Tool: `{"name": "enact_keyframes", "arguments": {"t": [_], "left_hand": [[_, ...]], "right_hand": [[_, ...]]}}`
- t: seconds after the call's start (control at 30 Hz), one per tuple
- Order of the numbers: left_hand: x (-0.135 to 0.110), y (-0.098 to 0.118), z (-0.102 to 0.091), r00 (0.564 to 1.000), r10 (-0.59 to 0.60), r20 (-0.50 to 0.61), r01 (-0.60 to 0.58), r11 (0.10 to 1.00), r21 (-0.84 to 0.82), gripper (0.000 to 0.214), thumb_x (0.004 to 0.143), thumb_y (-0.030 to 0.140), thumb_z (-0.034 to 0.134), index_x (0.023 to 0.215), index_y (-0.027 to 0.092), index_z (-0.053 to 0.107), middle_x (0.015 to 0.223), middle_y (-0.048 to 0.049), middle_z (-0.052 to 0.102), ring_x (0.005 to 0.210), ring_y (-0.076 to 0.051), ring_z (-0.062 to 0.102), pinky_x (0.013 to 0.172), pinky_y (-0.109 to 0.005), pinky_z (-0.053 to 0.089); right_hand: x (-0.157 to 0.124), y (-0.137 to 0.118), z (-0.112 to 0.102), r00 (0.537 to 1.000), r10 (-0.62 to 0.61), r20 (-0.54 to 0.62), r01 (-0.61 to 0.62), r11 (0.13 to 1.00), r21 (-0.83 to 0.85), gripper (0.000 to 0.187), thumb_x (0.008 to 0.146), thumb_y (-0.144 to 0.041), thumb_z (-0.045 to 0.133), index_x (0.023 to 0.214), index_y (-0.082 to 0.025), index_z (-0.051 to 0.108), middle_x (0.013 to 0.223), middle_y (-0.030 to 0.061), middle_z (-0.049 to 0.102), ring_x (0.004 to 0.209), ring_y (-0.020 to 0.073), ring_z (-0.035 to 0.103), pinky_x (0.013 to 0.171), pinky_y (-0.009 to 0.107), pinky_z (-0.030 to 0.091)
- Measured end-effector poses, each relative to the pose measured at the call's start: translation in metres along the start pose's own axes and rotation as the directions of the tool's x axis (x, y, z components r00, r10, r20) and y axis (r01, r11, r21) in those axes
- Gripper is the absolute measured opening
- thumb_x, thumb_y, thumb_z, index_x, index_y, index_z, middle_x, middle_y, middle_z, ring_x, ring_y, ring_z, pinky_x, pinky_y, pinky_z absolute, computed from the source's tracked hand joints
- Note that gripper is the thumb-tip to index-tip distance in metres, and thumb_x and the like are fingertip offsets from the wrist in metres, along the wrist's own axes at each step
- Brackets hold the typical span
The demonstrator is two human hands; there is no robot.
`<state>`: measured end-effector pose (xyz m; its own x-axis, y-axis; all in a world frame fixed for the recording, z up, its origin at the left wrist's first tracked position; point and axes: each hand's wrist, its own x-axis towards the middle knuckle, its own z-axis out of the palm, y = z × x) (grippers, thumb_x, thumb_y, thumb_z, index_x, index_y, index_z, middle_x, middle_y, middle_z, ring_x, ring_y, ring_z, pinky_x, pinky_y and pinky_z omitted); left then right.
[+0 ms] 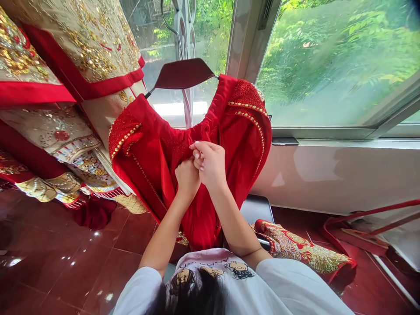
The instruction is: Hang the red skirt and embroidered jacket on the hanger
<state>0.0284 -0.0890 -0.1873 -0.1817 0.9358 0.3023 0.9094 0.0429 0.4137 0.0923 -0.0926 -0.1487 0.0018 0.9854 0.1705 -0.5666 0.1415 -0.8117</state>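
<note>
A red skirt (147, 162) with sparkling hip panels and gold-beaded trim hangs in front of me, its waist sagging between the two clips of a dark hanger (183, 73). At the middle of the gathered waist, my left hand (188, 177) is curled into a fist against the red cloth. My right hand (210, 161) touches it from the right, with thumb and fingertips pinched together at the waist. A twisted red loop, perhaps a drawstring (205, 130), shows just above the right hand. The exact bit of cloth or cord inside the fingers is hidden.
Embroidered gold-and-red garments (98, 48) hang close on the left. Behind the hanger stand a scrolled metal rack (184, 26) and windows. A phone-like dark object (285, 141) lies on the sill. Lower right are a black seat (257, 208), embroidered cloth (302, 249) and a red-framed object (361, 232).
</note>
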Motion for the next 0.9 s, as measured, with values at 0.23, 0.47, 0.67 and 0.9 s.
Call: {"name": "enact_keyframes", "arguments": {"t": [0.23, 0.47, 0.67, 0.9], "left_hand": [[-0.022, -0.008, -0.007, 0.943, 0.032, -0.33, -0.078, 0.989, -0.128, 0.025, 0.092, 0.035, 0.05, 0.075, 0.018, 0.059, 0.063, -0.0011, 0.059, 0.06, -0.015, 0.056, 0.057, -0.024, 0.032], [0.004, -0.008, 0.001, 0.961, -0.027, -0.275, 0.03, 1.0, 0.006, 0.028, 0.094, 0.033, 0.047, 0.106, 0.015, 0.064, 0.089, -0.0117, 0.07, 0.078, -0.027, 0.066, 0.06, -0.029, 0.036], [-0.021, -0.022, 0.02, 0.984, 0.091, -0.152, -0.149, 0.889, -0.432, 0.033, 0.094, 0.032, 0.044, 0.065, 0.018, 0.054, 0.06, -0.0032, 0.059, 0.053, -0.015, 0.053, 0.055, -0.026, 0.033], [-0.043, -0.024, 0.016, 0.99, 0.126, 0.068, 0.009, 0.421, -0.907, 0.043, 0.08, 0.051, 0.063, 0.057, 0.015, 0.055, 0.045, 0.0024, 0.049, 0.039, -0.007, 0.039, 0.041, -0.021, 0.031]], "right_hand": [[-0.008, -0.003, -0.03, 0.882, -0.46, -0.105, 0.32, 0.747, -0.583, 0.024, 0.08, -0.038, 0.061, 0.073, -0.015, 0.064, 0.057, -0.0021, 0.054, 0.053, 0.0087, 0.047, 0.052, 0.022, 0.037], [0.022, 0.019, -0.041, 0.918, -0.39, 0.067, 0.296, 0.563, -0.772, 0.018, 0.083, -0.034, 0.056, 0.079, -0.017, 0.061, 0.058, -0.0028, 0.055, 0.053, 0.0101, 0.047, 0.055, 0.024, 0.036], [0.011, 0.024, -0.055, 0.953, -0.24, 0.182, 0.3, 0.687, -0.662, 0.018, 0.085, -0.033, 0.053, 0.08, -0.018, 0.061, 0.066, -0.0001, 0.062, 0.06, 0.0118, 0.057, 0.06, 0.024, 0.043], [-0.006, 0.015, -0.053, 0.957, 0.002, 0.29, 0.092, 0.947, -0.309, 0.023, 0.071, -0.036, 0.071, 0.081, -0.016, 0.065, 0.07, 0.0016, 0.066, 0.065, 0.0133, 0.063, 0.055, 0.022, 0.048]]}}
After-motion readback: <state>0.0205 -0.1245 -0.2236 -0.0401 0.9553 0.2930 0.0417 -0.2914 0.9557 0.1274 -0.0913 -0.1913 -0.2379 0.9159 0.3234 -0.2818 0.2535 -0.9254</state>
